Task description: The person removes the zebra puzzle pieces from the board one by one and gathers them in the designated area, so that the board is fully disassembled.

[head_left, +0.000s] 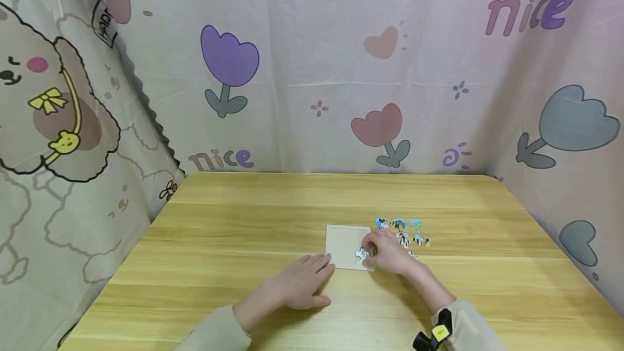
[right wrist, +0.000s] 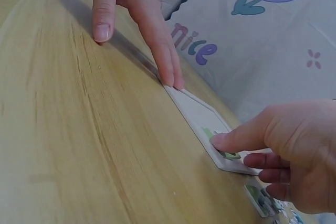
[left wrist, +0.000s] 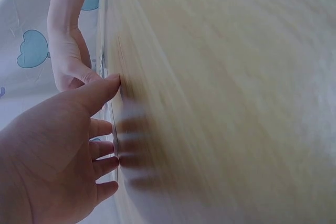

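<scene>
A square pale puzzle tray point(head_left: 341, 245) lies on the table, its raised border visible. My left hand point(head_left: 304, 280) is spread, fingertips at the tray's left edge; in the left wrist view the left hand point(left wrist: 58, 145) shows straight fingers touching down along that edge. At the tray's lower right corner, my right hand point(head_left: 390, 253) holds a puzzle piece point(head_left: 361, 257) with white and green print. The right wrist view shows the right thumb on this puzzle piece point(right wrist: 229, 155), the right hand's point(right wrist: 294, 150) other fingers curled beside it and partly hiding the corner.
Several loose puzzle pieces point(head_left: 400, 225) with blue, green and black-and-white print lie right of the tray, some partly behind the right hand. The wooden table point(head_left: 234, 221) meets a printed curtain point(head_left: 302, 69) at the back. A black strap device point(head_left: 434, 332) sits on the right sleeve.
</scene>
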Available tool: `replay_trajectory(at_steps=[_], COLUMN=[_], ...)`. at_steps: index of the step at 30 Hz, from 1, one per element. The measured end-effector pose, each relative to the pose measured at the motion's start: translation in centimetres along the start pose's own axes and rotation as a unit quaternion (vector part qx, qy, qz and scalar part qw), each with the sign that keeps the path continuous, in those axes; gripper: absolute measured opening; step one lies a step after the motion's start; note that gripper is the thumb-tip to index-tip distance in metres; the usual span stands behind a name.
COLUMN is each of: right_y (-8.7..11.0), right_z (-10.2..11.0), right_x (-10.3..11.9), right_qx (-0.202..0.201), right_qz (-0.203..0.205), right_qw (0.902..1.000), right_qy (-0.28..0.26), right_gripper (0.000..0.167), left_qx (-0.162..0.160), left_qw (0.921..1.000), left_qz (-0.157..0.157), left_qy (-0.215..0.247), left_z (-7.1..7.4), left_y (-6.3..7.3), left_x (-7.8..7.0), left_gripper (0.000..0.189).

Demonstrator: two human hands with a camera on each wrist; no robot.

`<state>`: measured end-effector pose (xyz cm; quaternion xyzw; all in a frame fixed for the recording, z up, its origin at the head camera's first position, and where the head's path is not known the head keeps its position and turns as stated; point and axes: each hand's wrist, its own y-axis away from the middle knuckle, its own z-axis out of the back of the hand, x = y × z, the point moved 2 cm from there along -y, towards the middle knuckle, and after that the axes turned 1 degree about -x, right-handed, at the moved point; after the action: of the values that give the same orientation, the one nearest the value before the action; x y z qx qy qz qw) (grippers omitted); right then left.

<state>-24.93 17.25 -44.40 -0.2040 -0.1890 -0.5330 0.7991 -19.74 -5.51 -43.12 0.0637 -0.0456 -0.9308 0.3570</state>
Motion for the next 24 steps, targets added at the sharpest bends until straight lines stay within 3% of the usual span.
replay_trajectory(at_steps=[11,16,24], right_y=[0.2,0.3,0.7], right_z=[-0.4,-0.4,0.8], right_x=[0.1,-0.1,-1.6], right_qx=[0.002,-0.002,-0.003], right_qz=[-0.011,0.013,0.047], right_qw=[0.9982,0.9956,0.9833], right_qy=[-0.059,-0.093,-0.176], right_gripper=[0.032,0.026,0.019], left_qx=[0.006,0.006,-0.002], left_qw=[0.9999,0.9999,1.0000], left_qz=[0.006,0.006,-0.001], left_qy=[0.005,0.008,-0.001], left_z=[0.1,0.0,-0.1], left_y=[0.1,0.0,-0.1], left_x=[0.0,0.0,0.1], left_gripper=[0.069,0.069,0.069])
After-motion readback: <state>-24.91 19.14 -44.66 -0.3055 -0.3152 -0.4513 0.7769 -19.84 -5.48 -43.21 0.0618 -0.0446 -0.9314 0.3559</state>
